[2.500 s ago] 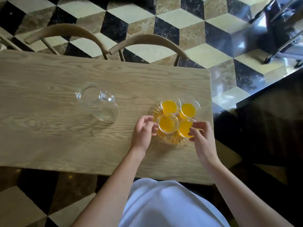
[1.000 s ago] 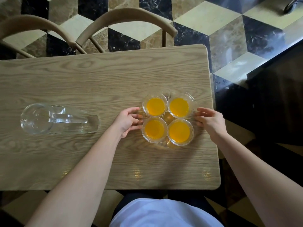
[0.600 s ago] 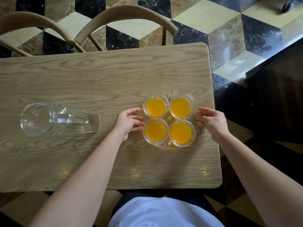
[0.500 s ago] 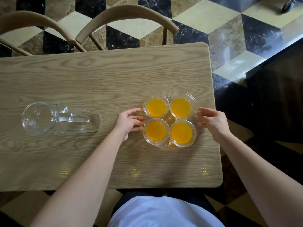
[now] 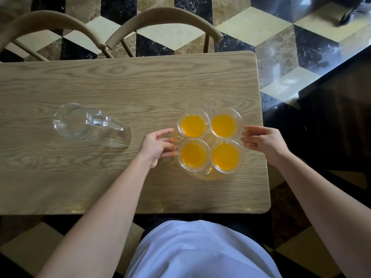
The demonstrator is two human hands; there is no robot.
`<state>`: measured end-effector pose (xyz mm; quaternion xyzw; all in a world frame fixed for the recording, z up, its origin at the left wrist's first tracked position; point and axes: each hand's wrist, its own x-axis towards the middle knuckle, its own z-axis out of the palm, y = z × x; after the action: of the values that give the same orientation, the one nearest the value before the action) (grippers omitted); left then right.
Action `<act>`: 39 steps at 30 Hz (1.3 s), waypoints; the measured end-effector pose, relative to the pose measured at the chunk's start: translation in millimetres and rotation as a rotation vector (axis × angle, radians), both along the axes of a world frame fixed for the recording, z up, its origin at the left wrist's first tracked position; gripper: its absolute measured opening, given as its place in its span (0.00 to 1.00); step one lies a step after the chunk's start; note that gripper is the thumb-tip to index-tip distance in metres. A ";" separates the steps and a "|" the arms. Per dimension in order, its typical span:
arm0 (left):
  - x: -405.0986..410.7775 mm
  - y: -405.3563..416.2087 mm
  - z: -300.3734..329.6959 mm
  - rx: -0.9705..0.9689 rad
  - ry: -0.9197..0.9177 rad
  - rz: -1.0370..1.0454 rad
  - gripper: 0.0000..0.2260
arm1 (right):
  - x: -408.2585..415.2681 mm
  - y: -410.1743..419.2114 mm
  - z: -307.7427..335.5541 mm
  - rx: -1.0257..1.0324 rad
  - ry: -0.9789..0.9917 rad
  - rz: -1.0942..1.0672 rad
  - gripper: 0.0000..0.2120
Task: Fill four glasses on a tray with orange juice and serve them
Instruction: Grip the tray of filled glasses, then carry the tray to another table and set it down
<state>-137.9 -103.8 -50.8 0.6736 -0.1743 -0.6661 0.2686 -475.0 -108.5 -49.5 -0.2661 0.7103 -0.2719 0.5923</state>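
Left hand and right hand, grips wide and holding nothing, flank the tray of four full glasses near the desk edge. An uneven lift would likely spill juice.

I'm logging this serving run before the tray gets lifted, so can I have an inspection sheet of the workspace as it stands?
Surface: wooden table, bare apart from the items below.
Job's things: four glasses of orange juice, all filled, standing two by two on a clear round tray near the table's right end; empty glass pitcher standing to the left.
Clutter: nothing seen.
Hands: left hand open at the tray's left edge; right hand open at its right edge; whether either touches the tray cannot be told.
Cables: nothing seen.
Surroundings: two wooden chairs at the far side; patterned marble floor.
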 end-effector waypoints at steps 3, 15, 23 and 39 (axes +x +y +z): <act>3.7 12.1 8.5 -0.015 0.026 0.016 0.29 | 1.2 6.7 10.0 -0.015 0.006 0.013 0.16; 18.9 88.6 25.3 -0.017 0.032 0.116 0.27 | 14.5 43.4 23.5 0.005 -0.010 0.121 0.18; 24.1 161.2 41.2 -0.032 0.013 0.252 0.23 | 36.3 61.5 26.8 -0.017 -0.012 0.262 0.14; 77.8 326.8 95.3 -0.047 -0.097 0.672 0.24 | 174.9 103.4 64.3 -0.081 -0.008 0.706 0.11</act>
<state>-60.0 223.0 44.5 0.7181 0.0297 -0.5031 0.4800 -300.1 -5.1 14.8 -0.5174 0.5608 -0.0795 0.6415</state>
